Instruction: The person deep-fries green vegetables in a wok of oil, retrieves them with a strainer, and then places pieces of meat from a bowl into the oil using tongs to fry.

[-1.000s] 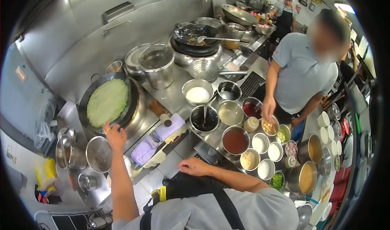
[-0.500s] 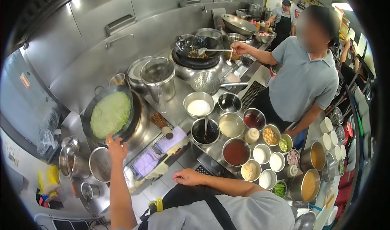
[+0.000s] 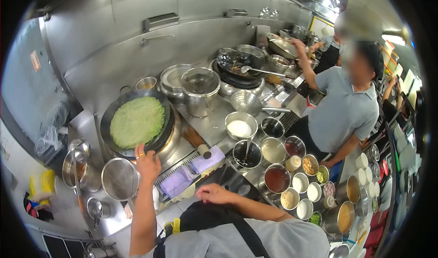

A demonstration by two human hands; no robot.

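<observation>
My left hand (image 3: 148,166) is at the near rim of a black wok (image 3: 109,137), its fingers curled over the edge where the near handle would be; the handle itself is hidden. A thin, round layer of green shredded food (image 3: 138,121) covers the wok's bottom. My right hand (image 3: 214,193) hovers before my waist with nothing in it, its fingers loosely bent and slightly apart. Nearest to it are folded purple cloths (image 3: 177,181) on the stove's front ledge. Left of my left forearm lies a round mesh strainer (image 3: 120,179).
Sauce pots, including a dark red one (image 3: 277,178), crowd the counter to my right. Beyond stand a tall steel pot (image 3: 200,98), a perforated ladle (image 3: 246,102) and a second wok (image 3: 239,68). A co-worker (image 3: 344,103) stands at the right. A bamboo brush (image 3: 194,137) lies beside my wok.
The view has swung, shifting the scene rightward. The green layer now looks flatter and rounder. My right hand's fingers have lifted and bent. The co-worker has let go of the ladle and reached farther back.
</observation>
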